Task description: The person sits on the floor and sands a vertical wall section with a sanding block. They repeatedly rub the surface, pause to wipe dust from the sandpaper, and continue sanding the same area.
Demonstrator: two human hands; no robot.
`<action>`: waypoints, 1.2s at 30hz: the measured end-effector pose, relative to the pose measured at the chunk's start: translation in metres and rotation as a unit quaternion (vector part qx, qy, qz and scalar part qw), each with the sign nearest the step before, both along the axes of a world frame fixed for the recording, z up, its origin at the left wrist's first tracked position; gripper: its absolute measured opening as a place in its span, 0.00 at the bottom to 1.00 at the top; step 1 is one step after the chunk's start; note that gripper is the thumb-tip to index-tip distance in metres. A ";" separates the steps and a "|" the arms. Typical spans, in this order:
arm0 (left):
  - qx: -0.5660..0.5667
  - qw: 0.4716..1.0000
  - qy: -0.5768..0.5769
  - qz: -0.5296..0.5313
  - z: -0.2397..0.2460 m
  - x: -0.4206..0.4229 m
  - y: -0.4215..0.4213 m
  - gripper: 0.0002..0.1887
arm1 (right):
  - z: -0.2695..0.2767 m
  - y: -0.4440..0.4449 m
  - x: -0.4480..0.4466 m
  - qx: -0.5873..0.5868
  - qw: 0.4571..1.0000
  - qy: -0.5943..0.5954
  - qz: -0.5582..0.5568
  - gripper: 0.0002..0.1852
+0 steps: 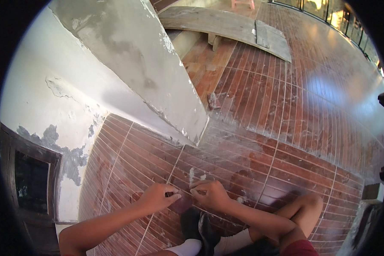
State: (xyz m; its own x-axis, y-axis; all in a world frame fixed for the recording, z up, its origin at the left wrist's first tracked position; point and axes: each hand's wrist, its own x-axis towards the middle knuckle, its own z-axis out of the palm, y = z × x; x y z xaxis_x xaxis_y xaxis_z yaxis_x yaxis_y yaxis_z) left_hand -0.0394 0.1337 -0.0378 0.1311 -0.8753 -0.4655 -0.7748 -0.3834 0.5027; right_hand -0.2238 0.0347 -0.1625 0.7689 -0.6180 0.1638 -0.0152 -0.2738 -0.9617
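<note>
Low over the reddish-brown tiled floor, my left hand has its thumb and forefinger brought together at the tips. Facing it, a small gap away, my right hand makes a similar pinch. Whether something thin lies between the fingertips of either hand cannot be made out. Beneath and between the hands is a dark reddish, rounded patch or object, too unclear to name. Black shoes and white socks show just below the hands.
A plastered pillar with chipped edges rises ahead. A peeling white wall and a dark wooden door or window frame stand at left. Beyond the pillar lie a small reddish block, a long wooden plank bench and a pink stool.
</note>
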 end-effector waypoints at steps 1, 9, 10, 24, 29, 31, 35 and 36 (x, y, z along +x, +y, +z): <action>0.007 1.000 0.002 0.002 -0.001 0.000 0.000 0.13 | 0.000 0.000 -0.001 -0.007 1.000 -0.027 0.002 0.08; 0.013 0.999 -0.019 -0.025 -0.004 0.004 0.000 0.13 | 0.004 -0.003 -0.003 -0.018 0.999 0.026 0.026 0.08; 0.002 0.999 -0.022 -0.033 -0.005 0.004 0.000 0.13 | 0.005 -0.003 -0.002 -0.028 0.999 0.031 0.027 0.08; -0.001 0.998 -0.044 -0.054 -0.003 0.008 0.006 0.14 | -0.006 0.007 0.005 -0.044 0.996 0.059 0.048 0.08; -0.010 0.998 -0.035 -0.056 0.000 0.010 0.013 0.12 | 0.010 0.010 0.000 -0.064 0.989 0.079 0.109 0.17; -0.026 0.997 -0.039 -0.066 0.000 0.010 0.017 0.11 | 0.016 0.013 0.001 -0.073 0.980 0.124 0.135 0.21; -0.048 0.991 -0.065 -0.104 0.002 0.011 0.023 0.10 | 0.018 0.026 0.013 0.021 0.991 0.088 0.100 0.21; -0.046 0.989 -0.072 -0.117 0.003 0.012 0.024 0.11 | 0.017 0.031 0.017 0.028 0.993 0.024 0.108 0.21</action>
State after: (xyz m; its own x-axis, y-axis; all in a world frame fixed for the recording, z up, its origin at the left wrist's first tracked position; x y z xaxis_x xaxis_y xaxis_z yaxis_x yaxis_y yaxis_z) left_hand -0.0279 0.1575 -0.0344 -0.0216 -0.9275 -0.3733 -0.9034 -0.1418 0.4046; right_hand -0.2071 0.0657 -0.1455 0.8910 -0.4443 0.0933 -0.0084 -0.2217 -0.9751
